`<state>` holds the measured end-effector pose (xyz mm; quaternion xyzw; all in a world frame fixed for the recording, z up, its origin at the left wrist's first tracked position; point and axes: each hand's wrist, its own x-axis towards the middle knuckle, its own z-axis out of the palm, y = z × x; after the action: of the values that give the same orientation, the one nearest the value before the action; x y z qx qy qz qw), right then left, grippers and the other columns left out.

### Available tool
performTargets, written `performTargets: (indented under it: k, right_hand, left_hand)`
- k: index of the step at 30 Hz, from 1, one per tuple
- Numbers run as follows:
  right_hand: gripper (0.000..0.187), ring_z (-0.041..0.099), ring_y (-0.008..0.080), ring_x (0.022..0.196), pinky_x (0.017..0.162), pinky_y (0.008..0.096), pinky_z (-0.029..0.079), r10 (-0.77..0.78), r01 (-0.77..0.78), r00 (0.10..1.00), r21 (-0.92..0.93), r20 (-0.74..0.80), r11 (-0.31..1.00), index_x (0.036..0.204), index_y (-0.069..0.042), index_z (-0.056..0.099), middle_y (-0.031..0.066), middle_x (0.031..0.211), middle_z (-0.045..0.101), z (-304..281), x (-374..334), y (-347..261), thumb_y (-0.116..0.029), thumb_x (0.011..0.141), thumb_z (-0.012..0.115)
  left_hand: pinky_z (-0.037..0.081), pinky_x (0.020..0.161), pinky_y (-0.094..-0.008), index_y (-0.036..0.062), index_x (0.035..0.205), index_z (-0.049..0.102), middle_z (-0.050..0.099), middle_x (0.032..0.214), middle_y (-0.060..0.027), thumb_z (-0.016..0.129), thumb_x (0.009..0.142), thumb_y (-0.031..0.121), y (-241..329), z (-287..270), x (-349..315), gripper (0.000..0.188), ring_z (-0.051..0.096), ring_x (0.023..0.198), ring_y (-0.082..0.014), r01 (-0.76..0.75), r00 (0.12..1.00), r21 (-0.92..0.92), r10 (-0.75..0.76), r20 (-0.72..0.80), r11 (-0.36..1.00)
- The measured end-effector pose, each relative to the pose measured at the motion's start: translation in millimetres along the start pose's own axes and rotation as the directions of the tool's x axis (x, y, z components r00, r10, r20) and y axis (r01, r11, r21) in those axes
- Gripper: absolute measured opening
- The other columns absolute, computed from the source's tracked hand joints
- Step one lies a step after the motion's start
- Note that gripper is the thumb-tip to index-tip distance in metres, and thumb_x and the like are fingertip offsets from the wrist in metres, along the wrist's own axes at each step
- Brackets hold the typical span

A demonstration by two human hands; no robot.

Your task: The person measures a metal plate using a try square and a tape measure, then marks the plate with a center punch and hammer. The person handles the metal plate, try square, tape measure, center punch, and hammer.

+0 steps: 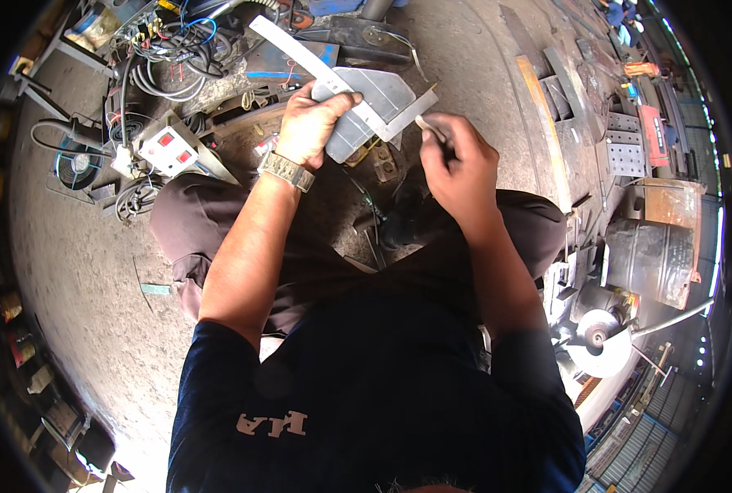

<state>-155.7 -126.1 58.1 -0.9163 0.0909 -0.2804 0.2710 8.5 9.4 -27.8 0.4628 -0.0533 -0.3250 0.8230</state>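
Observation:
My left hand (308, 127), with a watch on its wrist, grips a grey metal plate (382, 85) with cut corners. Its thumb presses an L-shaped steel square (288, 48) flat across that plate. The square's long blade points up to the left, and its short arm reaches toward my right hand (462, 160). Thin pale lines run over the plate's face. Just right of the short arm, my right hand is closed in a pinch on a small pale stick (420, 122), perhaps chalk; most of it is hidden by the fingers.
A white power box (169, 149) with red switches, a fan (77, 168) and coiled cables (173, 70) lie at the left. Metal bars (544, 131), a perforated plate (625, 154), a large drum (647, 256) and a round disc (598, 337) stand at the right.

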Motion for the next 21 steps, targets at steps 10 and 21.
performTargets:
  k: [10,21]
  right_hand:
    - [0.016,0.074,0.0276,0.085,0.074,0.0344,0.056,0.102,-0.086,0.990,0.161,-0.094,0.983,0.104,-0.002,0.067,0.0144,0.094,0.074,-5,-25,6,-0.003,0.088,0.069]
    - [0.010,0.062,0.0087,0.067,0.058,0.0240,0.050,0.334,-0.370,0.924,0.662,0.188,0.652,0.106,0.000,0.064,0.0057,0.084,0.068,-7,-31,4,-0.006,0.100,0.058]
  left_hand:
    - [0.059,0.083,-0.0378,0.0032,0.109,0.068,0.073,0.099,-0.0083,0.077,0.079,0.003,-2,-1,3,0.031,0.071,0.090,-0.0220,0.064,0.995,-0.222,-0.045,0.088,0.973]
    - [0.059,0.086,-0.0432,0.0037,0.115,0.065,0.071,0.100,-0.0094,0.075,0.080,0.003,4,-2,-3,0.036,0.071,0.092,-0.0265,0.125,0.982,-0.374,-0.060,0.181,0.919]
